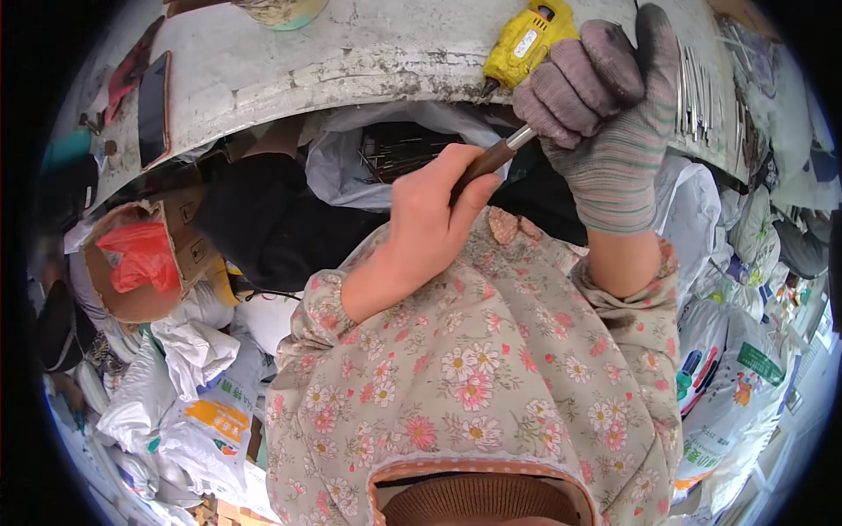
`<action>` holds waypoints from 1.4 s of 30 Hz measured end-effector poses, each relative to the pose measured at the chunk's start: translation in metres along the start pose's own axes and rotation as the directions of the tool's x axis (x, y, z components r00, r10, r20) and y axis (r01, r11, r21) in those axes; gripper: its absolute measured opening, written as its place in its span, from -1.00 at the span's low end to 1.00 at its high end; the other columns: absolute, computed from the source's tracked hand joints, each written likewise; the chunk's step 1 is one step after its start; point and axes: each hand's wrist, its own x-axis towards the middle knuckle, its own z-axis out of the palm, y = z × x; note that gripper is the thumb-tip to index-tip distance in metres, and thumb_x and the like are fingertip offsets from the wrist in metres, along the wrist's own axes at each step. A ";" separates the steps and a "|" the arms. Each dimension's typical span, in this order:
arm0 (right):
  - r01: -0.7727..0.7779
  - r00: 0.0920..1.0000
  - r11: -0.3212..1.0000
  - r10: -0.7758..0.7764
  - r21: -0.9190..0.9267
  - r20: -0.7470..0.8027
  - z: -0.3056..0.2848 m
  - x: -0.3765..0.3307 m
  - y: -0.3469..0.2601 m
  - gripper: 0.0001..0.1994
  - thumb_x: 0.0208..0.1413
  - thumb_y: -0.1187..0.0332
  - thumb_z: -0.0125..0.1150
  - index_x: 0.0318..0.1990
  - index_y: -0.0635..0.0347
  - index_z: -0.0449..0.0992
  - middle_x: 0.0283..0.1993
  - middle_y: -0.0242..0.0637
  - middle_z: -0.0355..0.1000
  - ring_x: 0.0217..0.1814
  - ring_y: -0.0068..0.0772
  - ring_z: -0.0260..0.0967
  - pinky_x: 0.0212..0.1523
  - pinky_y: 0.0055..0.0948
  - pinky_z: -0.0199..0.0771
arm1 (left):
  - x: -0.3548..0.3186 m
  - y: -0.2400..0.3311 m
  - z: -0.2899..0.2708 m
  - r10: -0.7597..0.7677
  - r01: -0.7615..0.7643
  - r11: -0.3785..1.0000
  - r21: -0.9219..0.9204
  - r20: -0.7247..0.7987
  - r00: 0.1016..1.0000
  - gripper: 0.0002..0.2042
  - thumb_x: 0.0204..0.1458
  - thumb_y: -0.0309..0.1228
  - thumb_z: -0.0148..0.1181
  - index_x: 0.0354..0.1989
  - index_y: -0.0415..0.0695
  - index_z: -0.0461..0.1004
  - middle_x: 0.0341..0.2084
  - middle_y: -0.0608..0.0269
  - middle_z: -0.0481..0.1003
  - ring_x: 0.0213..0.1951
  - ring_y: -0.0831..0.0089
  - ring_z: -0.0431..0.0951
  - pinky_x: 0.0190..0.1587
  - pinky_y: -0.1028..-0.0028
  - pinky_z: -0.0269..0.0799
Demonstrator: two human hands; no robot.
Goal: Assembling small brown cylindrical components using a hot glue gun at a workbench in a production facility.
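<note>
Worn grey worktable, chipped and stained along its near edge: the landmark. Just below that edge, a white plastic bag gapes open over a bundle of thin dark rods. Yellow glue gun rests on the table, nozzle at the rim.

Right hand, in a striped knit glove, is closed round the metal end of a brown-handled tool. Left hand, bare, pinches the smooth wooden handle.

Judgement: the joining looks mid-way; plenty of rods left in the bag.

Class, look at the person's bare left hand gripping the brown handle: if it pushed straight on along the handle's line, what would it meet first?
Probably the gloved right hand, which grips the handle's metal end just beyond the left hand. The yellow glue gun lies farther along; depth is unclear.
</note>
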 end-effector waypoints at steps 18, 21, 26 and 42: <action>-0.126 0.988 0.985 0.134 0.116 -0.072 -0.023 0.017 0.036 -0.74 0.06 0.14 0.02 -0.32 0.15 0.26 -0.40 -0.37 0.24 -0.36 -0.51 0.14 -0.32 -0.52 0.15 | 0.043 -0.035 -0.039 -0.095 0.563 0.235 -0.792 0.558 0.824 -0.73 0.13 -0.30 -0.09 -0.41 -0.28 0.38 -0.80 0.46 0.17 -0.75 0.76 0.02 -0.68 0.67 -0.07; -0.073 0.987 0.945 0.022 -0.318 -0.160 -0.033 0.028 0.047 -0.68 0.10 0.26 0.01 -0.05 0.26 0.29 -0.14 -0.31 0.33 -0.06 -0.52 0.23 -0.03 -0.52 0.20 | 0.026 -0.057 -0.057 -0.061 0.431 0.526 -0.733 0.473 0.879 -0.81 -0.01 -0.41 0.08 -0.32 -0.31 0.46 -0.75 0.36 0.34 -0.70 0.72 0.19 -0.64 0.66 0.06; 0.322 0.883 0.092 -0.390 -0.942 0.263 0.043 0.109 0.048 -0.78 -0.08 0.21 0.18 -0.30 0.07 0.41 -0.38 -0.30 0.36 -0.28 -0.42 0.28 -0.28 -0.40 0.27 | -0.003 -0.087 -0.057 -0.362 0.298 0.920 0.255 0.263 0.894 -0.63 -0.19 -0.34 0.27 -0.17 -0.22 0.44 -0.35 0.10 0.49 -0.53 0.35 0.48 -0.47 0.53 0.34; 0.602 0.712 -0.377 -0.145 -0.704 0.687 0.028 0.093 0.083 -0.68 -0.25 0.44 0.19 -0.23 -0.04 0.44 -0.11 -0.43 0.39 -0.15 -0.29 0.33 -0.22 -0.37 0.26 | 0.013 -0.028 -0.101 -0.231 0.030 0.406 -0.913 -0.071 0.970 -0.57 0.20 -0.18 -0.31 0.03 -0.30 0.21 -0.24 0.12 0.39 -0.25 0.41 0.41 -0.26 0.42 0.37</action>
